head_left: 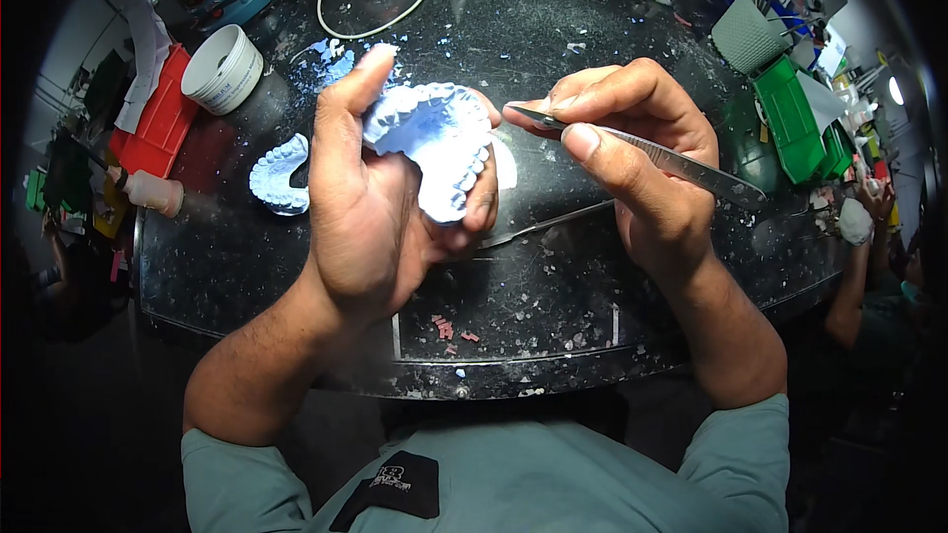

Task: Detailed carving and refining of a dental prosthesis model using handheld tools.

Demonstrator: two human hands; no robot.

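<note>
My left hand [360, 192] cradles a pale blue plaster dental cast [434, 138], its tooth row and hollow palate turned up, with the thumb raised beside it. In my right hand [657, 153] is a metal scalpel [691, 170], pinched between thumb and fingers. Its tip lies just right of the cast and does not touch it. A second blue dental cast [279, 178], horseshoe-shaped, rests on the table left of my left hand. A slim metal instrument [553, 224] lies on the tabletop between my hands, partly hidden at its left end.
Blue plaster crumbs [331, 64] are scattered beyond my left hand. A white tub [223, 69] and a red bin [158, 109] stand at the left. Green bins [790, 118] line the right. Pink bits [444, 328] lie near the front edge. Another person's arm [851, 286] shows far right.
</note>
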